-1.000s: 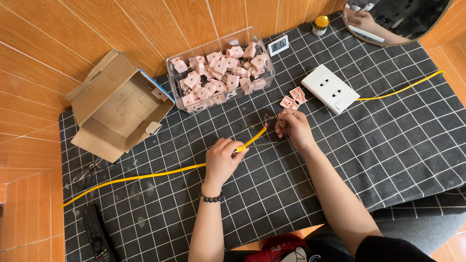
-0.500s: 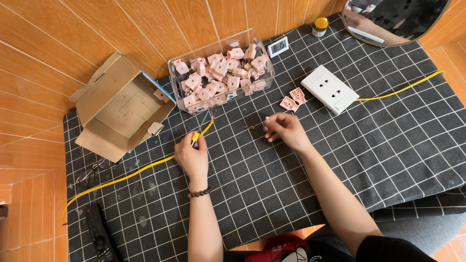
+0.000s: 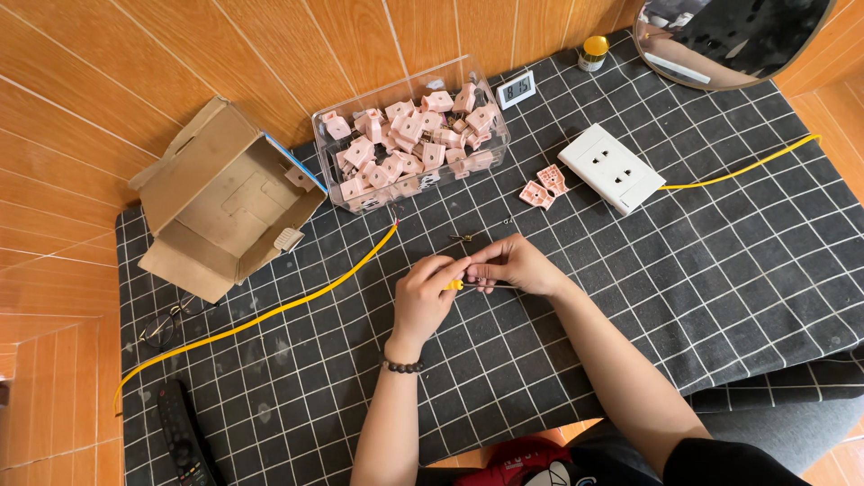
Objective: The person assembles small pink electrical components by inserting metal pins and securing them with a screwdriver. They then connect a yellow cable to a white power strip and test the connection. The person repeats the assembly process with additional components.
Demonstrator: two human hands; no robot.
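Both hands meet mid-worktop [image 3: 630, 360]. The left hand [image 3: 423, 297] and right hand [image 3: 517, 265] pinch a small yellow-handled tool [image 3: 455, 284] between fingertips; most of it is hidden. The yellow wire [image 3: 297, 301] lies loose just beside them.

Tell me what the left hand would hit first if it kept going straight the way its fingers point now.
The left hand points up and right, and its fingertips already meet the right hand over a small yellow-handled tool. That hand comes first; past it lie two loose pink parts, though depth is hard to judge.
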